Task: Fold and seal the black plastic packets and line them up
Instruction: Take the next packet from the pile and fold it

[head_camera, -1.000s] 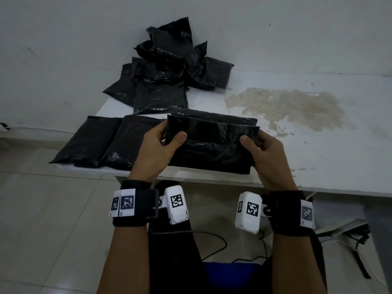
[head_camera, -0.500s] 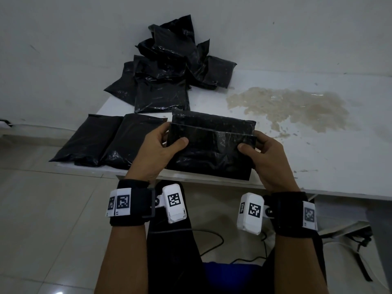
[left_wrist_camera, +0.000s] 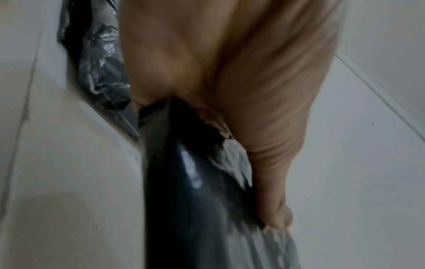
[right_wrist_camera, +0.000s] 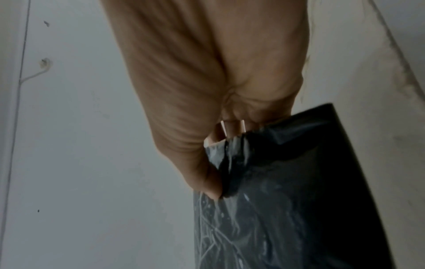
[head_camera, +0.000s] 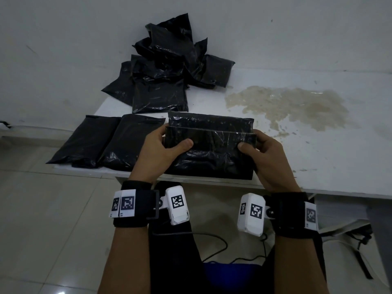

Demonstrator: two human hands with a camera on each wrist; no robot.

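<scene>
Two packets (head_camera: 106, 143) lie flat, side by side, at the left near edge of the table (head_camera: 318, 166); judged from their position, these are finished and lined up. A third packet (head_camera: 209, 149) lies just to their right at the near edge. Its flap is folded toward the person, and its edge forms a straight line across the packet. The seal appears not yet pressed down. A pile (head_camera: 167, 68) of crumpled packets at the back against the wall remains to be processed. The task is therefore in an early stage.

The left hand (head_camera: 161, 153) pinches the left end of the flap, thumb on top. The right hand (head_camera: 267, 160) pinches the right end the same way.

The head view alone shows the row, the pile and a brown stain (head_camera: 290, 107) on the table. The left wrist view shows the plastic (left_wrist_camera: 195, 182) passing under the thumb, with blur. The right wrist view shows the thumb tip pressed onto the folded corner (right_wrist_camera: 241, 163) and the crease below it, which the head view cannot resolve.
</scene>
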